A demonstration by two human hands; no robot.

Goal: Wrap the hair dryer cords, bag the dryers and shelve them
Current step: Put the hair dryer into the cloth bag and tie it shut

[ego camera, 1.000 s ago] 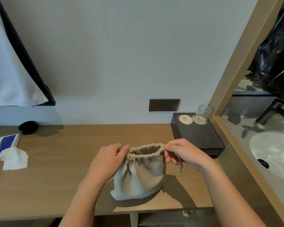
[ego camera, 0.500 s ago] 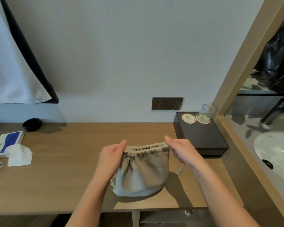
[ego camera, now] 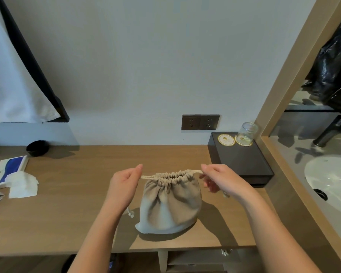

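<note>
Bag: sitting upright on the desk between my hands, mouth gathered but not fully closed; contents hidden.
String: I am holding both ends taut, stretched outward level with the mouth.
Left hand: pinching the left end between thumb and fingers.
Right hand: pinching the right end, fingers curled.
Method: I am aiming for an even, opposite pull so the bag is not tipping.
Nearby: tray with a glass standing to the right.

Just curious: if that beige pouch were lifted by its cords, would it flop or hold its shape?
Probably floppy: the pouch is wrinkled cloth, gathered at the mouth. It bulges upright on the counter, so its contents likely add weight and shape.
</note>
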